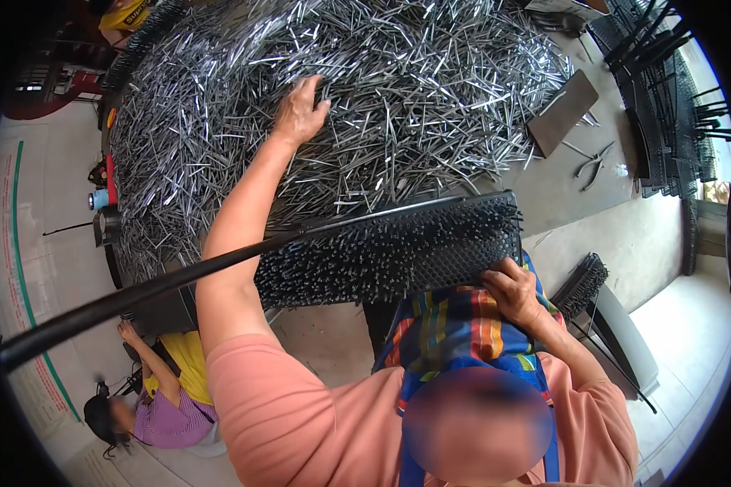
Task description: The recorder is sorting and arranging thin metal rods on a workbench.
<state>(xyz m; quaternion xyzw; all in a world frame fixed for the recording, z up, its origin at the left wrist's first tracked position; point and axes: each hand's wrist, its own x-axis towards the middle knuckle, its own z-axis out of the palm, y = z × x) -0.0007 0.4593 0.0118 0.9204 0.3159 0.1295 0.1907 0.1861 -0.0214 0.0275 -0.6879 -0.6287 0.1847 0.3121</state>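
My left hand [300, 112], thumb and forefinger apart, is over a large heap of thin grey metal-like strips [414, 114]. I see no strip between its fingers. Across my lap lies a long black honeycomb-mesh panel [461, 264]. Short dark strips stand densely out of most of it, and a section near its right end is bare mesh. My right hand [512, 290] is curled at the panel's lower right edge, with some fingertips hidden. A long black rod [150, 286] runs along the panel's far edge and out to the left, passing over my left forearm.
Pliers [594, 166] and a flat brown plate [562, 114] lie on the table's right side. Mesh pieces with black rods [666, 97] stand far right. Another bristled piece [585, 286] leans at right. A person in a purple striped top [170, 422] is lower left.
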